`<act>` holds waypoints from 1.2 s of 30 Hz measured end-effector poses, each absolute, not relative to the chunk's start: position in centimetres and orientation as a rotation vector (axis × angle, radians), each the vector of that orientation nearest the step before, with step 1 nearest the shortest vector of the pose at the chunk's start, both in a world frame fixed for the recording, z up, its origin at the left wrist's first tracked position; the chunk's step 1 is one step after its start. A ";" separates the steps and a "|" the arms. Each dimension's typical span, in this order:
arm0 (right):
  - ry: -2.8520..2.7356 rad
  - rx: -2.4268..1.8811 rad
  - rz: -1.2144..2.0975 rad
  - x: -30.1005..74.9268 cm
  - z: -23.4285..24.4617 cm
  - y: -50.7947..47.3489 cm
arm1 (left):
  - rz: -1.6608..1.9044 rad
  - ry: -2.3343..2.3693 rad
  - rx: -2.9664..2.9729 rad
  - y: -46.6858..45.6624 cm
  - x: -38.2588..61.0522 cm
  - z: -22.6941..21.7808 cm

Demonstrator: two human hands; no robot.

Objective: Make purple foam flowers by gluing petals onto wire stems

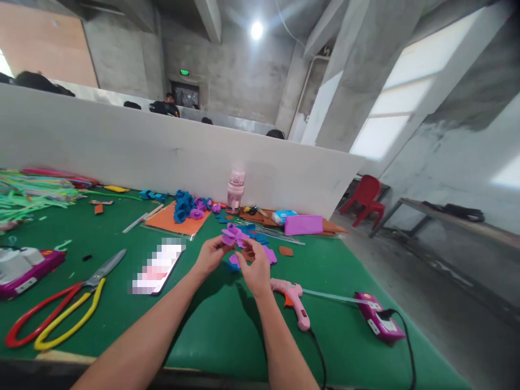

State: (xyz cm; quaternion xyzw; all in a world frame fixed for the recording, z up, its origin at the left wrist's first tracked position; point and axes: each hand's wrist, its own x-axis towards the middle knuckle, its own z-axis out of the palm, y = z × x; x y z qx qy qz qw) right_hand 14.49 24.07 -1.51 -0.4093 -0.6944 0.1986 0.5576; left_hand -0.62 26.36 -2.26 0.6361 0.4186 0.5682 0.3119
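My left hand is closed on a purple flower made of soft sheet petals, pinched between thumb and fingers above the table. Close on its right, my right hand has thumb and fingers curved and apart, the fingertips near or touching the flower's edge. Beneath both hands lie loose purple petals, a brown piece and blue pieces. A pink glue gun lies beside my right wrist with a glue stick in its back end.
Large scissors and a phone lie to the left. Finished blue flowers rest on an orange sheet. A pink bottle stands by the white partition. Power strips sit at both sides; cords hang off the front.
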 end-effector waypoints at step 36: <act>-1.554 -1.630 0.277 31.4 -5.8 8.7 | 0.802 1.797 2.019 28.2 1.0 -5.9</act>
